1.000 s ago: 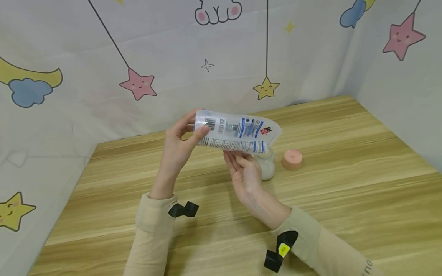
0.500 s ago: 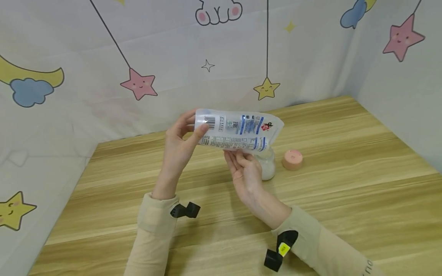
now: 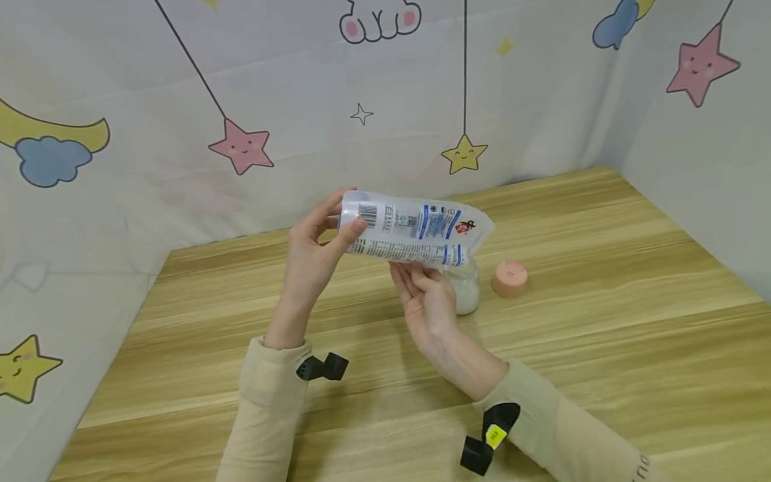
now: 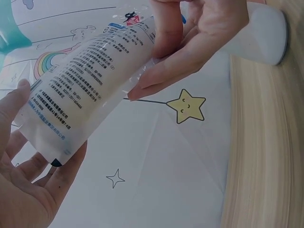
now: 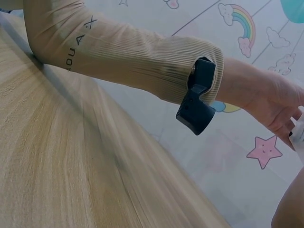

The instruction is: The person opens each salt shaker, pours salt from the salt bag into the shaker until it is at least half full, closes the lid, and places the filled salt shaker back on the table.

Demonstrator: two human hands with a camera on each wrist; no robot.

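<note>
A clear-and-white printed plastic bag (image 3: 415, 231) is held lying nearly level above the table, its right end over a glass jar (image 3: 467, 294). My left hand (image 3: 310, 258) grips the bag's left end, thumb on the near face by the barcode. Underneath, near the bag's right end, my right hand (image 3: 430, 308) pinches its lower edge; the left wrist view shows the fingers of that right hand (image 4: 199, 47) on the bag (image 4: 85, 90). White contents show in the jar, whose mouth is mostly hidden by the bag.
A round pink lid (image 3: 510, 279) lies on the wooden table (image 3: 602, 321) just right of the jar. Behind the table hangs a white cloth (image 3: 301, 73) printed with stars and clouds. Black wrist cameras are strapped to both sleeves.
Both hands keep their hold on the bag in nearly the same place. The bag lifted and dipped very slightly. The jar and the lid have not moved.
</note>
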